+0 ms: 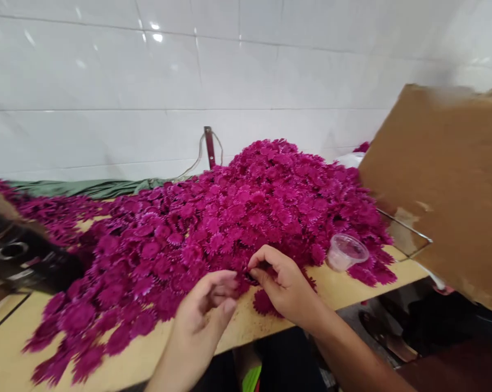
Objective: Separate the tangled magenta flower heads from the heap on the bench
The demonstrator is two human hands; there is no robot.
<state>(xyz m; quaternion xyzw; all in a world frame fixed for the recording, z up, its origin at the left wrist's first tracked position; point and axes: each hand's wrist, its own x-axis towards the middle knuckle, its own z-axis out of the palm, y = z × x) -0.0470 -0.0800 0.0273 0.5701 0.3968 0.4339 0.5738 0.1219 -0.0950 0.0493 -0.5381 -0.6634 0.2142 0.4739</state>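
A large heap of magenta artificial flowers (pixel 266 201) with fringed edges covers much of the pale table. My left hand (pixel 202 313) is at the heap's front edge, fingers bent and thumb apart from them, with nothing visible between. Close to its right, my right hand (pixel 284 283) has thumb and forefinger pinched together. A small dark thing shows at that pinch, too small to name. One loose magenta flower (pixel 264 302) lies just below my right hand, partly hidden by it.
A clear plastic cup (pixel 346 252) stands right of my hands. A large brown cardboard piece (pixel 442 190) leans at the right. On the left is a dark machine part (pixel 25 256). Green cloth (pixel 94 188) lies along the white tiled wall (pixel 107 71).
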